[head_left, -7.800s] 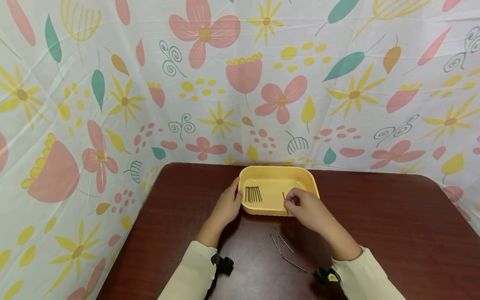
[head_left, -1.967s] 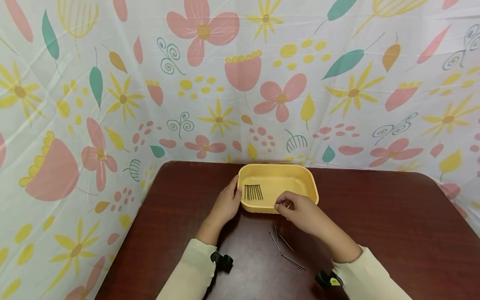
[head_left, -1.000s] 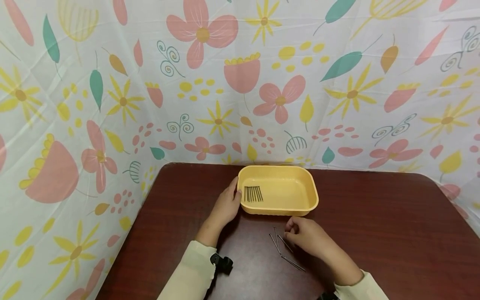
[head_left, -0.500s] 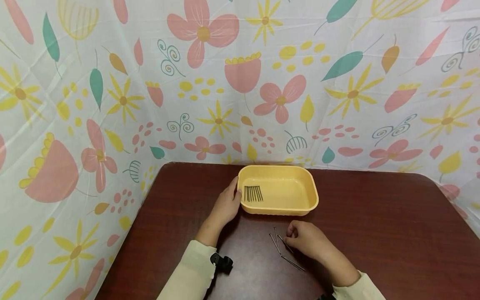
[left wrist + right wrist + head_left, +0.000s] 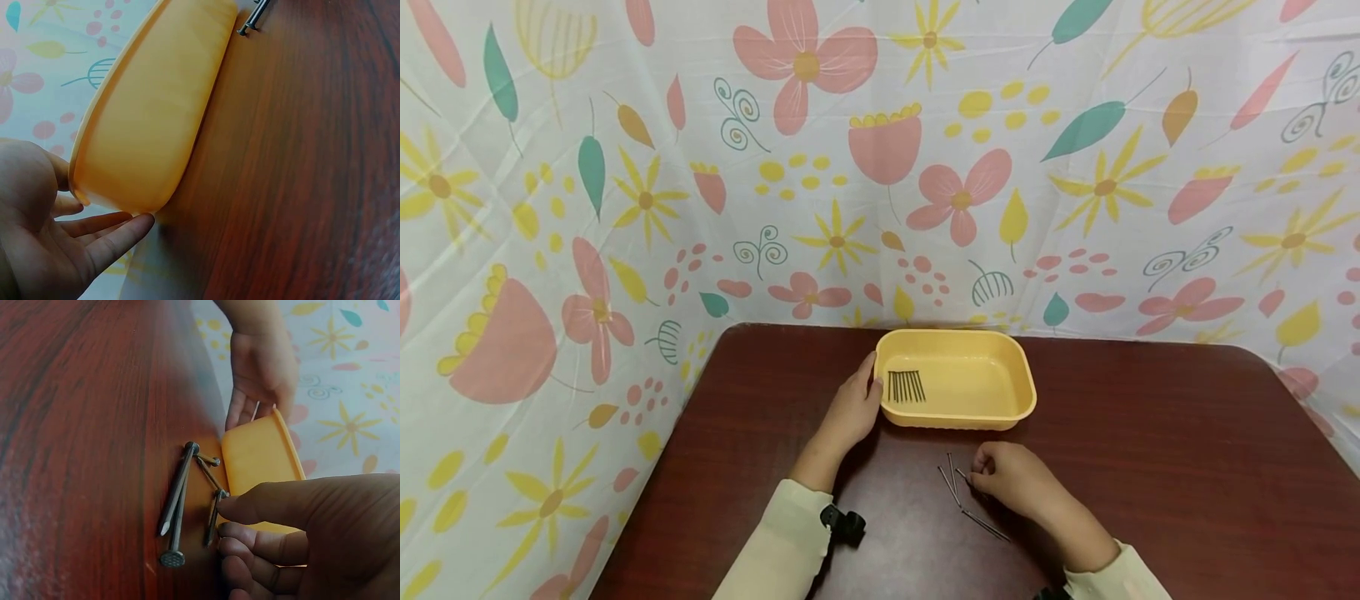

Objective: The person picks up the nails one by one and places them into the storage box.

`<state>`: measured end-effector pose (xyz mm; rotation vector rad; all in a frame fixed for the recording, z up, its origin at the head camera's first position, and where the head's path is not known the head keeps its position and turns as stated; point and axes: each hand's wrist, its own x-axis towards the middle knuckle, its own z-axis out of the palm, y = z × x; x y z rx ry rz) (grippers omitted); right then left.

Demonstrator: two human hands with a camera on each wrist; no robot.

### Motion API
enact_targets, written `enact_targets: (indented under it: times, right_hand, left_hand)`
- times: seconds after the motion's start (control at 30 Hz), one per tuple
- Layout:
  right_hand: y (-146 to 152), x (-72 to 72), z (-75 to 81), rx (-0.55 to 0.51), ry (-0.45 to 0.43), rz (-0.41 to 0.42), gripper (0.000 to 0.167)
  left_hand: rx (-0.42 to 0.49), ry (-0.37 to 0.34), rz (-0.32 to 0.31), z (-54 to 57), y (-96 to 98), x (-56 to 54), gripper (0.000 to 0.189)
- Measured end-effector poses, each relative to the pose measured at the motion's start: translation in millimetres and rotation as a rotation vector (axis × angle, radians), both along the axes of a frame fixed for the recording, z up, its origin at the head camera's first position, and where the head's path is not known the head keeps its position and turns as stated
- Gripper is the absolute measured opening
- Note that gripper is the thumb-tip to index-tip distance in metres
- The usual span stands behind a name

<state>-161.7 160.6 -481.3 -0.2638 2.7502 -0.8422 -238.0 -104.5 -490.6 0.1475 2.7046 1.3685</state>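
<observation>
My left hand holds the left end of a yellow plastic tray, thumb at its rim and fingers against the end wall. Several dark nails lie side by side in a row inside the tray, at its left. In front of the tray, my right hand pinches a nail near its head between thumb and index finger, low over the table. The fingers cover most of this nail in the head view. Several loose nails lie beside it, some crossing at their ends.
The dark red-brown table carries the tray near its back edge. Behind and to the left hangs a white cloth printed with flowers and leaves. Each wrist has a black strapped camera.
My right hand has come from the tray to the loose nails, and its fingers now cover most of one. The row in the tray has grown. My left hand stays at the tray.
</observation>
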Motion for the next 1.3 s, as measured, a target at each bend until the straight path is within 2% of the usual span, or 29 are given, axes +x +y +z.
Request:
enact_targets:
  times: [0.43, 0.83, 1.17, 1.3]
  right_hand:
    - [1.3, -4.5, -3.0, 0.065, 0.076, 0.005, 0.014]
    - [2.3, -1.2, -4.0, 0.156, 0.170, 0.043, 0.016]
    - [5.5, -2.9, -0.8, 0.151, 0.182, 0.039, 0.016]
    - [8.3, -4.4, 3.7, 0.125, 0.155, 0.030, 0.015]
  left_hand:
    - [0.005, 0.000, -0.004, 1.5, -1.3, -1.8, 0.059]
    - [0.007, -0.002, 0.000, -0.9, -0.1, -0.8, 0.059]
    - [-0.006, 0.012, 0.007, -1.0, 0.1, -0.8, 0.059]
    - [-0.006, 0.021, 0.007, -1.3, 0.5, -1.4, 0.059]
